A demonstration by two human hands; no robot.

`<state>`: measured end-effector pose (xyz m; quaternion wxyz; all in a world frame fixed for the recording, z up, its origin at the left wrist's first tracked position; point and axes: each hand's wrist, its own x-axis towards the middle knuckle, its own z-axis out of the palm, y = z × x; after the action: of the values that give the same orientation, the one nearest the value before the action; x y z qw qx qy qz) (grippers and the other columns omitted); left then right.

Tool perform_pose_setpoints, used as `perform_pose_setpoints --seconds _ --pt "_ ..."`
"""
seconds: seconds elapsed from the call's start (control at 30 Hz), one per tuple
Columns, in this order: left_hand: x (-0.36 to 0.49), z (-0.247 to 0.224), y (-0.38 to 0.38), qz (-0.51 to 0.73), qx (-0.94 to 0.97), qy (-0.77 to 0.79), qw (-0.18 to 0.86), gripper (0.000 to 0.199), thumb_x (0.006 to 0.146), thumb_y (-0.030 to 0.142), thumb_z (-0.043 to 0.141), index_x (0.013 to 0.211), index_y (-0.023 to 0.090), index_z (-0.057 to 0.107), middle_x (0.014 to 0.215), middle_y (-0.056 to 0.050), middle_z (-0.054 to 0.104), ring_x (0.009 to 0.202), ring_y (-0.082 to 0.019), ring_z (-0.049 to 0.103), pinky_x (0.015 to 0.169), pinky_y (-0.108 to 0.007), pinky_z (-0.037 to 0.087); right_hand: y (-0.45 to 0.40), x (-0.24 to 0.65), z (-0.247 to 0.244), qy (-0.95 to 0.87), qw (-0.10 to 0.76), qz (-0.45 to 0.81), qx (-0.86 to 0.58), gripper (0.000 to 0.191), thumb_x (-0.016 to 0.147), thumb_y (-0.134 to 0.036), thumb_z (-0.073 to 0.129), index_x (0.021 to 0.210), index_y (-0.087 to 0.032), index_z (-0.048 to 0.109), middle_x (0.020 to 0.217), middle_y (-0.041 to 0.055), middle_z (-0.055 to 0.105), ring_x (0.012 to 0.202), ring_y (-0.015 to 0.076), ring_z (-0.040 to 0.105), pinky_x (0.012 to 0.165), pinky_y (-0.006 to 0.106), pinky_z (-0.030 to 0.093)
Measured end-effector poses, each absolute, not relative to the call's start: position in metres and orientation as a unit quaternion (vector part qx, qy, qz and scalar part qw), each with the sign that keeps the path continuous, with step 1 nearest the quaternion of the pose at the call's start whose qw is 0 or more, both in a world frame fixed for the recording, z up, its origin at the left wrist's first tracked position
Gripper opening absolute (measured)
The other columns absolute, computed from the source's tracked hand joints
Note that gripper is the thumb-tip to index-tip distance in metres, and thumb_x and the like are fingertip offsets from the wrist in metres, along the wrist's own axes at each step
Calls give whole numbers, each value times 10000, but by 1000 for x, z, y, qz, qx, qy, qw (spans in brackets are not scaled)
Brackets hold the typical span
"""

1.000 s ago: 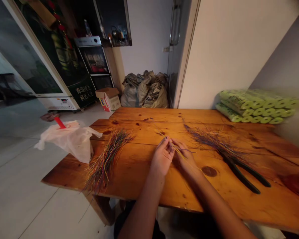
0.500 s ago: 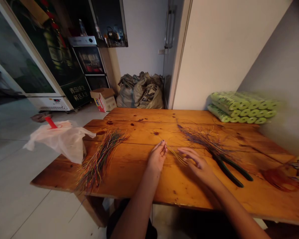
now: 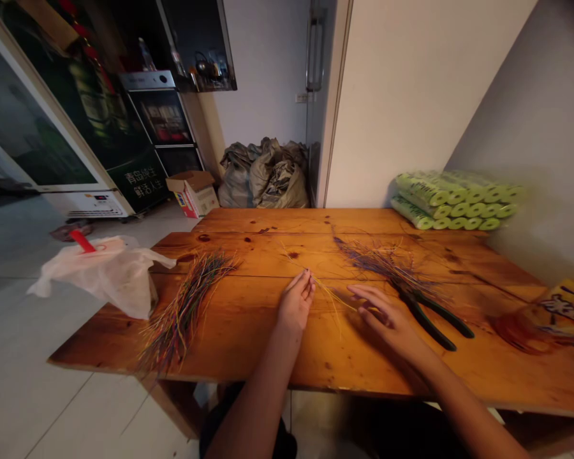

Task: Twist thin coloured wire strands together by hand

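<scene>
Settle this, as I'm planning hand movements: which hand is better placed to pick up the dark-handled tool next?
Probably the right hand: it is nearer the dark-handled tool and looks loosely open. The left hand is farther off and pinches yellow strands; whether the right touches them too is unclear.

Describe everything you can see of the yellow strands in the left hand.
The yellow strands are a few thin, wire-like lengths; their exact material cannot be told. The left hand pinches them at its fingertips over the wooden table. From there they spread apart toward the lower right of the picture, slightly curved, with one dipping toward the table's near edge. Others run close to the loosely open right hand; whether they touch it is unclear.
</scene>
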<state>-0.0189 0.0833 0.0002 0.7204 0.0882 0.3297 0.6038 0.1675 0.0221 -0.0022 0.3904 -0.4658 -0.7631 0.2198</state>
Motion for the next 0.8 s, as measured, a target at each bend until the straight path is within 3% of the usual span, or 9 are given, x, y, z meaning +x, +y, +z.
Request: perform_pose_setpoints --seconds 0.37,0.67,0.8 --pt "-24 2 88 623 88 327 705 103 784 68 576 775 115 667 755 -44 662 596 -38 607 573 -109 491 12 168 12 -777 359 241 -457 293 885 -292 437 1128 -205 575 1141 100 579 1056 205 548 907 383 447" --pt "-25 4 91 624 83 323 706 91 775 66 582 770 120 655 732 -31 650 579 -36 596 567 -113 489 8 180 16 -768 356 302 -439 264 876 -324 467 1060 -257 645 1126 73 613 1052 231 548 932 421 408" --pt "-25 7 87 615 105 317 714 78 764 65 591 744 114 649 716 -31 644 587 -41 595 557 -113 482 16 187 8 -648 483 363 -463 238 838 -385 519 886 -225 689 1009 75 661 998 234 579 902 392 423"
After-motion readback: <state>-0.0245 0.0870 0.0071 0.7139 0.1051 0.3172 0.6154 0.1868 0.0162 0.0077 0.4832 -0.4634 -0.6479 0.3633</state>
